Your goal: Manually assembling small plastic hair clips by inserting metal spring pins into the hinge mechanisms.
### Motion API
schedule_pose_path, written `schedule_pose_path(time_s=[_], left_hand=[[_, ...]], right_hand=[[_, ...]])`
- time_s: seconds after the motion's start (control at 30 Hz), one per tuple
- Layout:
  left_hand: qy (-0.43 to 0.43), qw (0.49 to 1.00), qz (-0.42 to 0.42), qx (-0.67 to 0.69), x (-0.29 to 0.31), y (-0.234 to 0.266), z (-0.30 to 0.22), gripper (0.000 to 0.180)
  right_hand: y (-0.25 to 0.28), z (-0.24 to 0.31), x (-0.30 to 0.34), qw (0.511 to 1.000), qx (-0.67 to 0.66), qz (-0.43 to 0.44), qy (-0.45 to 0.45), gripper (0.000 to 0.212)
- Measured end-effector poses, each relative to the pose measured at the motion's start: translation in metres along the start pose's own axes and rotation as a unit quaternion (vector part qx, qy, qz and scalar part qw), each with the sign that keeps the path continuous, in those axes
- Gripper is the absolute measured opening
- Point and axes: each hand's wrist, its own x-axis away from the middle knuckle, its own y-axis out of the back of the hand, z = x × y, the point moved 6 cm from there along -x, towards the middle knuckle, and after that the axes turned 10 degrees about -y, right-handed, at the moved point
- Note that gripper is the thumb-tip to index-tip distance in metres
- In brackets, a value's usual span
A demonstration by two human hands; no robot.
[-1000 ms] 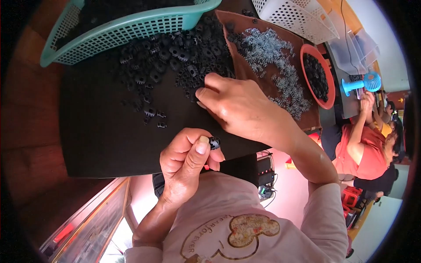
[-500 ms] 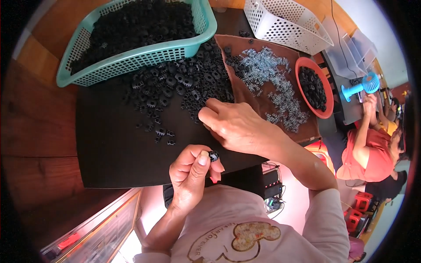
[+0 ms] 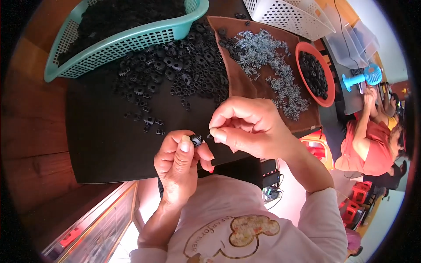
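Observation:
My left hand (image 3: 177, 164) pinches a small black hair-claw half (image 3: 196, 140) between thumb and fingers, above the table's near edge. Close beside it, my right hand (image 3: 250, 129) holds a tiny dark piece (image 3: 210, 136) at its thumb and fingertip; its exact shape is too small to tell. A gap remains between the two pieces. Beyond the hands lies a heap of loose black claw-clip parts (image 3: 175, 65), larger ones on the left, smaller ones on the right. Many small silvery springs (image 3: 287, 85) are scattered on a brown cloth (image 3: 239, 87) to the right.
A green basket (image 3: 127, 47) full of black parts stands far left on the dark table (image 3: 105, 144). An orange bowl (image 3: 332, 90) of black pieces sits right, near a white basket (image 3: 291, 22) and a blue fan (image 3: 372, 74). Another person in red (image 3: 366, 144) sits to the right.
My right hand has come back from the heap toward my left hand, with a tiny dark piece at its fingertips. The left hand still holds the black claw half.

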Motion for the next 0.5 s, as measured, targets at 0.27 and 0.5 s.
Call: schedule_pose_path(time_s=[0.27, 0.5], left_hand=[[0.016, 1.000, 0.005, 0.001, 0.0024, -0.0020, 0.0027, 0.028], [0.015, 0.999, 0.014, -0.028, 0.0025, -0.0052, 0.0032, 0.028]], right_hand=[[-0.0057, -0.0032, 0.0041, 0.992, -0.094, 0.064, -0.053, 0.008], [-0.0031, -0.0079, 0.0048, 0.994, -0.089, 0.054, -0.036, 0.009]])
